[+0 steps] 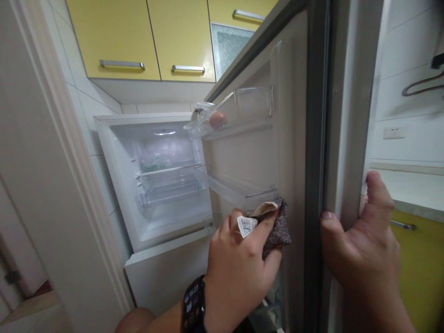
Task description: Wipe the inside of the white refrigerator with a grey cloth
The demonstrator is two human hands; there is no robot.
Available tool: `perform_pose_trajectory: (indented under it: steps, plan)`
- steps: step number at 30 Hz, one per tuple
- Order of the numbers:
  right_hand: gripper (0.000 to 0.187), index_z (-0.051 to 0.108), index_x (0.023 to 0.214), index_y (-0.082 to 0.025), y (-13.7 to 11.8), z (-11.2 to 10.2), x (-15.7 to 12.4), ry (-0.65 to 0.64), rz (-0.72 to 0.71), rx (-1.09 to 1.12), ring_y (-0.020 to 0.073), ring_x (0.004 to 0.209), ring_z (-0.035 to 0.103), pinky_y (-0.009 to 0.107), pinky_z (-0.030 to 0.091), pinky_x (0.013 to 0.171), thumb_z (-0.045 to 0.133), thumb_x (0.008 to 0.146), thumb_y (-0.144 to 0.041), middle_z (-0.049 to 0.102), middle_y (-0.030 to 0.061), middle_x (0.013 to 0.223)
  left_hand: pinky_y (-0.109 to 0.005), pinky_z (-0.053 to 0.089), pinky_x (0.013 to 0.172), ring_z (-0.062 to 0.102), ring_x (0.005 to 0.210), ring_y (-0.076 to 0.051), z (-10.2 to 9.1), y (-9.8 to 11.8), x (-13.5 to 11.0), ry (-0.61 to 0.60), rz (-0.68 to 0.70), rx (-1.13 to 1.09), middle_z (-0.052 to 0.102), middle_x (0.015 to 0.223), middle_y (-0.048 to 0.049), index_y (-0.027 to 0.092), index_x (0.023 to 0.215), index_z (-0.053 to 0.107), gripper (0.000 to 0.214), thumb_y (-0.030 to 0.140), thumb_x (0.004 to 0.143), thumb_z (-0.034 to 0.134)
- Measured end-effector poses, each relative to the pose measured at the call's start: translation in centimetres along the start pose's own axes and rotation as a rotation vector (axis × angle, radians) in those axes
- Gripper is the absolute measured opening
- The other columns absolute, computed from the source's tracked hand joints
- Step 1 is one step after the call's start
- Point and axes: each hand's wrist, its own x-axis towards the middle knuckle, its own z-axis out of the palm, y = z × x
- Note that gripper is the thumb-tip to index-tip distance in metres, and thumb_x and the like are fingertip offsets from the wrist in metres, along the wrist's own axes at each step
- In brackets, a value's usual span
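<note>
My left hand (243, 259), with a smartwatch on its wrist, is closed on a brown-grey cleaning cloth (282, 226) with a white label. The cloth is against the inner side of the open fridge door (294, 138), just below the middle clear door shelf (239, 188). My right hand (364, 245) grips the door's edge, thumb on the near side and fingers around the outer face. An egg (218, 120) sits in the upper door shelf (253, 102). Part of the cloth is hidden under my left fingers.
The fridge compartment (163, 224) stands open on the left, with a shelf and a clear drawer (176, 189) inside. Yellow cabinets (118, 32) hang above. A door frame (72, 162) is close on the left. A white countertop (409, 187) lies behind the door on the right.
</note>
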Motion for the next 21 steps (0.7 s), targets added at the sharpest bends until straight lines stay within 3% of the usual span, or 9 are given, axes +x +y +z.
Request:
perform_pose_trajectory:
  steps: [6, 16, 21]
  plan:
    - [0.097, 0.019, 0.164, -0.029, 0.8, 0.4, 0.2, 0.008, 0.008, 0.058, 0.0597, 0.119, 0.058, 0.081, 0.054, 0.079, 0.054, 0.078, -0.057, 0.047, 0.0199, 0.157, -0.049, 0.061, 0.091, 0.064, 0.106, -0.029, -1.0, -0.1, 0.2, -0.089, -0.045, -0.03, 0.064, 0.123, -0.0067, 0.051, 0.153, 0.042, 0.068, 0.038, 0.091, 0.066]
    - [0.095, 0.018, 0.164, -0.029, -0.3, -0.2, 0.2, -0.03, 0.076, 0.035, 0.0596, 0.121, 0.057, 0.081, 0.053, 0.084, 0.054, 0.079, -0.052, 0.043, 0.0174, 0.16, -0.038, 0.058, 0.085, 0.066, 0.096, -0.022, -1.5, -3.3, -1.2, 0.046, -0.008, -0.148, 0.061, 0.112, -0.0068, 0.04, 0.151, 0.05, 0.059, 0.031, 0.093, 0.061]
    - [0.096, 0.019, 0.163, -0.029, 0.0, 0.0, 0.3, -0.015, 0.089, 0.017, 0.0607, 0.115, 0.06, 0.079, 0.054, 0.08, 0.055, 0.077, -0.052, 0.047, 0.0189, 0.157, -0.035, 0.056, 0.088, 0.066, 0.099, -0.022, -1.4, -5.0, -0.7, 0.061, -0.078, -0.165, 0.063, 0.111, -0.0067, 0.036, 0.151, 0.051, 0.055, 0.035, 0.096, 0.058]
